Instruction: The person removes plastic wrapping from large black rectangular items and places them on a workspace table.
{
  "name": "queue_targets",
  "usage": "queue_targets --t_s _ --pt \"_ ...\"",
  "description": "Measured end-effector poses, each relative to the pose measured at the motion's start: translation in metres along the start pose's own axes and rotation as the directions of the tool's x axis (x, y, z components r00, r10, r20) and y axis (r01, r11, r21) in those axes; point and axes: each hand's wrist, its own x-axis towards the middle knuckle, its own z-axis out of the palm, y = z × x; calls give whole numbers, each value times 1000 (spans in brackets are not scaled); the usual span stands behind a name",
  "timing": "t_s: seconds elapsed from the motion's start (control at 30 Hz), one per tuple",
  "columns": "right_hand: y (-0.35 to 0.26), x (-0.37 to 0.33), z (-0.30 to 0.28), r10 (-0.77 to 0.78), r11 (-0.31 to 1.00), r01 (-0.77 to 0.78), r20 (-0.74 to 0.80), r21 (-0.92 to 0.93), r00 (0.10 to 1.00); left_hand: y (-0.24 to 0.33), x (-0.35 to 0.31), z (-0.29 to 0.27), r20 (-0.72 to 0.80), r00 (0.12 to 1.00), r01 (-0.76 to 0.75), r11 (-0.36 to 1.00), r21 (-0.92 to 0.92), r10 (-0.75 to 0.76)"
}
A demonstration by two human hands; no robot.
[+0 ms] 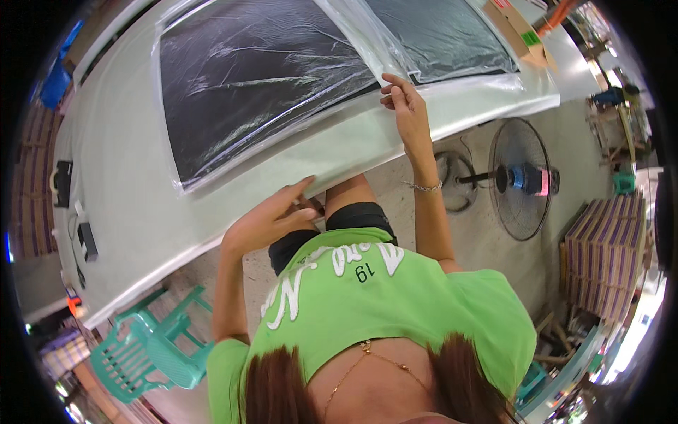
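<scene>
A dark rectangular sheet in clear plastic wrapping (261, 78) lies on the pale covered table (120, 162). Beside it on the right is a second dark wrapped sheet (445, 39), and a strip of loose clear plastic (364, 32) runs between the two. My right hand (406, 106) is over the near right corner of the first sheet, its fingers loosely bent and apart; whether the fingertips touch the plastic is hard to tell. My left hand (272, 215) is at the table's near edge, fingers stretched out, with nothing visible in it.
A brown cardboard piece (519, 32) lies at the far right of the table. Small black objects (87, 242) sit along its left side. A standing fan (522, 179) is on the floor to the right, near striped stacks (606, 254). Green plastic chairs (159, 346) stand at the lower left.
</scene>
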Motion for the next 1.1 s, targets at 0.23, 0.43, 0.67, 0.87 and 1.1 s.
queue_targets --t_s 0.23,0.43,0.67,0.87,1.1 --pt "-6 0 2 112 992 -115 56 57 992 -32 -28 7 -64 997 30 994 -108 -37" --pt "-4 3 -2 213 945 -237 128 227 969 -27 -21 12 -47 999 5 979 -204 -15" --pt "-12 10 -13 286 883 -348 224 317 932 -42 -18 18 -58 998 7 982 -189 -18" --pt "-17 10 -8 262 862 -331 221 384 939 -47 -20 22 -64 995 61 987 -150 -71" --pt "-15 6 -12 294 877 -347 200 334 935 -60 -20 30 -121 985 112 991 -70 -120"
